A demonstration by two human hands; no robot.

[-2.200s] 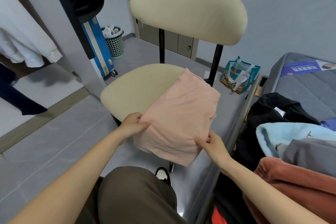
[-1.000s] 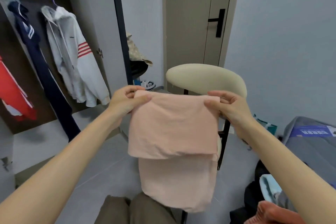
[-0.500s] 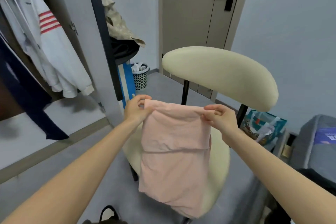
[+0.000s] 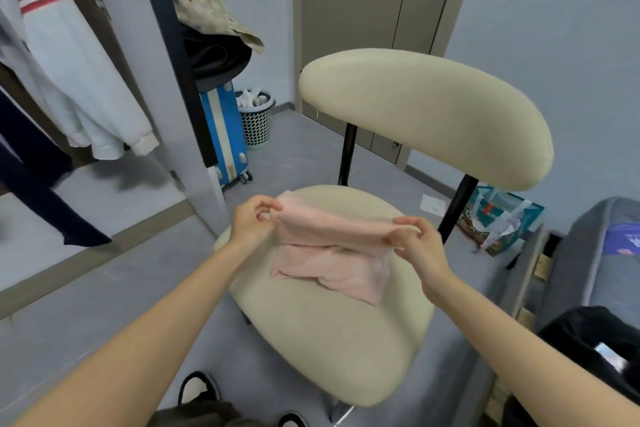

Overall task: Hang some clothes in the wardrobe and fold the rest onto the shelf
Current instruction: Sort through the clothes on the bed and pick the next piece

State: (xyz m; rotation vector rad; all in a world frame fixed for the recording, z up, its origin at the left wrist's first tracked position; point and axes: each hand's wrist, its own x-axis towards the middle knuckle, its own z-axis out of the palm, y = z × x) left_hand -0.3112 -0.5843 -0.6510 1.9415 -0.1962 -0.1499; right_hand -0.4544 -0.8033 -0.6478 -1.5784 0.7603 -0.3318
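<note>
— What's in the room?
— One cream chair, one blue suitcase, one bin, two garments hanging in the wardrobe.
— And the hands?
— Two, each pinching a top corner of one pink garment: left hand, right hand. Its lower part lies on the seat.

Pink garment: was hanging in the air, now lowered, lower part on chair seat | left hand, right hand: dropped, pinching top corners
</note>
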